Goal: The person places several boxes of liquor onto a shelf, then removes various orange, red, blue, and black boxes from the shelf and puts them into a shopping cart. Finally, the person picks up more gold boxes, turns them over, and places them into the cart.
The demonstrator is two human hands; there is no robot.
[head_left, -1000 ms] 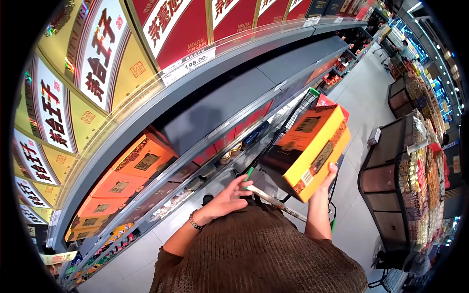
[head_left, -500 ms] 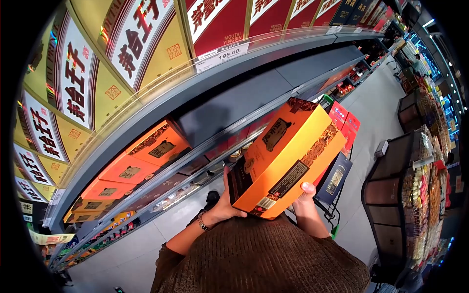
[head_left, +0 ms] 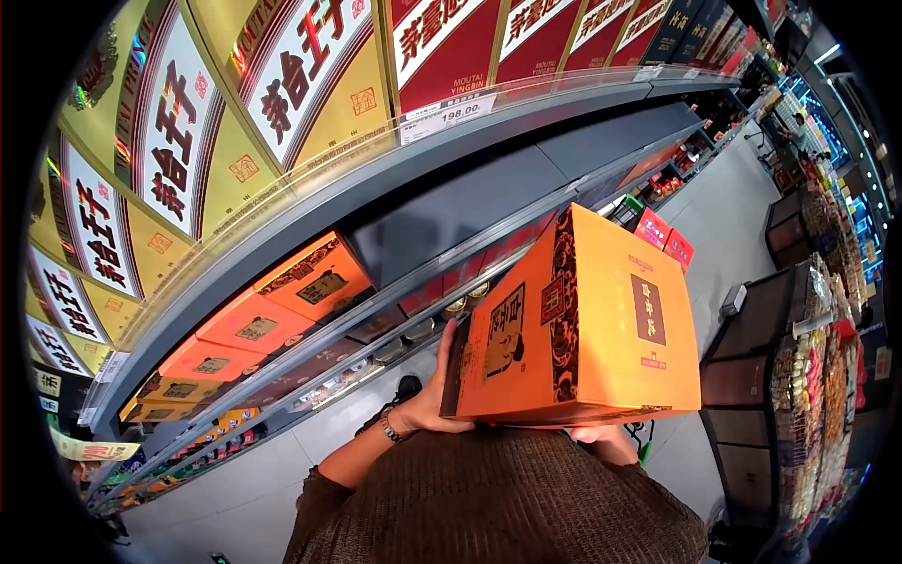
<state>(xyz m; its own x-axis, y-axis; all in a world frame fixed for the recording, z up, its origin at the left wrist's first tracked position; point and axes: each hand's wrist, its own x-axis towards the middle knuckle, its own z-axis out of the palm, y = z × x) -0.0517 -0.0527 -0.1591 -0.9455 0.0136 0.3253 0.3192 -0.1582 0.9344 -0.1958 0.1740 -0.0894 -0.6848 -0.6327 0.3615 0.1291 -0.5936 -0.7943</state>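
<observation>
A large orange gift box [head_left: 611, 362] with dark patterned trim and brown label panels is held up before my chest, tilted. My left hand [head_left: 434, 399] grips its lower left corner, the thumb underneath and the fingers along the dark side. Under the bottom edge, my right hand [head_left: 599, 436] supports it; most of those fingers are hidden by the box. Similar orange boxes [head_left: 254, 327] stand in a row on the shelf to the left.
Yellow and red liquor cartons [head_left: 446, 47] line the upper shelf above a 198.00 price tag [head_left: 449, 117]. Partly hidden behind the held box is a cart with red boxes [head_left: 650, 228]. Dark display bins [head_left: 742, 376] of packaged goods stand right, across the grey aisle floor [head_left: 719, 202].
The orange box has been turned in my hands, so a broad labelled face now shows instead of the barcode side. It now hides more of my right hand and the cart.
</observation>
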